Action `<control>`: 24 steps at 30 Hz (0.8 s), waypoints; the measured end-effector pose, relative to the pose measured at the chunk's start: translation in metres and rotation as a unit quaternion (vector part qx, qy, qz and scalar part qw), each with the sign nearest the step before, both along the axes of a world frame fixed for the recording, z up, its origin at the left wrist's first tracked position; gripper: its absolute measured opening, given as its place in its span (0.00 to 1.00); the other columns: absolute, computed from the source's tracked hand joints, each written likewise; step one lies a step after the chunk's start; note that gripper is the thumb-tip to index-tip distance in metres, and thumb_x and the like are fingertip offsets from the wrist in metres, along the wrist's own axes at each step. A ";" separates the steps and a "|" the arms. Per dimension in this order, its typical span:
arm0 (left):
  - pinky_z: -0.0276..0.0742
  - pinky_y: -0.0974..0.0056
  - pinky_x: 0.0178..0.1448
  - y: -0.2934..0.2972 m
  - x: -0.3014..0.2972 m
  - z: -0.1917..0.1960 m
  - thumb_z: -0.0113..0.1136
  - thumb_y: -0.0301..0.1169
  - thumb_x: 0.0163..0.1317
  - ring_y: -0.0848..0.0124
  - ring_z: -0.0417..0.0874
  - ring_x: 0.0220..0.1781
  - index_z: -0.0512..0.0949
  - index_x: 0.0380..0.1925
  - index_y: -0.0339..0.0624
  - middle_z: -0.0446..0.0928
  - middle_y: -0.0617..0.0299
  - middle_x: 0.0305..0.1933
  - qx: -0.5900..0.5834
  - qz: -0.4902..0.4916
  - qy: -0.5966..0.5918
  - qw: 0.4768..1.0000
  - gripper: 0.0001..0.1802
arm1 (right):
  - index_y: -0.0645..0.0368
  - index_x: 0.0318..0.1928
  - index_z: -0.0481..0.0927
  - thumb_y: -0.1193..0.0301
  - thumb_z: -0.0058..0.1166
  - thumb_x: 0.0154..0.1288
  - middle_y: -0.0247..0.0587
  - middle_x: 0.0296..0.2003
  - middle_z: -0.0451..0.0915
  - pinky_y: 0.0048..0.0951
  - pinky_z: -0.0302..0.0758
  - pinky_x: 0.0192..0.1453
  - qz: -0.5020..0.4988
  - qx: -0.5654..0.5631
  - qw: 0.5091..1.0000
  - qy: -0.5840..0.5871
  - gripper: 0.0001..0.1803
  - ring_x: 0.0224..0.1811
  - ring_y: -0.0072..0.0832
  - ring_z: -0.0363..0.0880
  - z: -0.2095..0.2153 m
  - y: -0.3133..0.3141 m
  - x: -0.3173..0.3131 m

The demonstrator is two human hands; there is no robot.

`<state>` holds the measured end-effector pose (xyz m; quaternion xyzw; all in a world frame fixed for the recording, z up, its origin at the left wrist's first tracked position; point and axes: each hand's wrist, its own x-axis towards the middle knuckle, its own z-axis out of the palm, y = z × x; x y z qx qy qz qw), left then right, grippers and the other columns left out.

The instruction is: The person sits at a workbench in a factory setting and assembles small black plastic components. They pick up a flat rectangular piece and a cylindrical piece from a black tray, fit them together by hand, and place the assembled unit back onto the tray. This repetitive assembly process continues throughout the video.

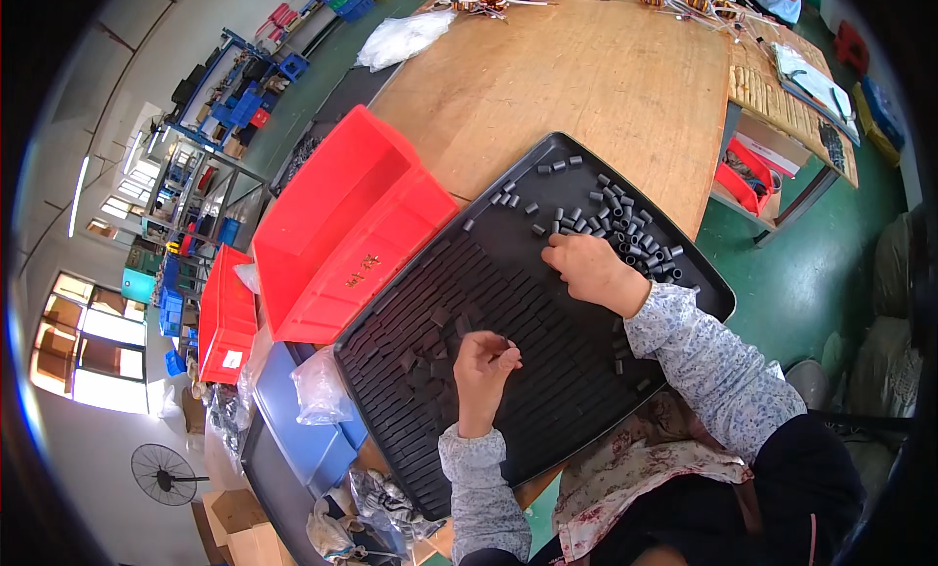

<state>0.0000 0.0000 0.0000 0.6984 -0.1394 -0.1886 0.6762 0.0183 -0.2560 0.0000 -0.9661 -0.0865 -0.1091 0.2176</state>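
A large black tray [625,164] lies aslant on the table under both hands. My left hand [482,376] hovers over its left part with thumb and fingers pinched together; whatever sits between them is too small to make out. Below it are rows of flat black strips [532,322], and several loose black flat pieces [422,363] lie on top of the rows beside that hand. My right hand [598,271] is at the near-left edge of a heap of short black tubes [625,219]. Its fingers are closed at the tips, and their contents are hidden.
A deep red bin [322,244] adjoins the tray's left edge, with another red bin [227,317] behind it. A blue bin [308,434] and a clear plastic bag [319,385] lie near left. Wired coils [689,0] and a white plastic bag [403,41] occupy the table's far end.
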 end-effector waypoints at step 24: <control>0.80 0.69 0.42 0.002 -0.003 0.011 0.65 0.31 0.64 0.71 0.83 0.33 0.79 0.46 0.30 0.82 0.57 0.35 -0.023 0.034 0.021 0.999 0.16 | 0.66 0.32 0.82 0.84 0.63 0.52 0.42 0.36 0.84 0.29 0.78 0.44 0.257 0.441 0.859 0.042 0.06 0.40 0.29 0.83 0.017 0.048 -0.008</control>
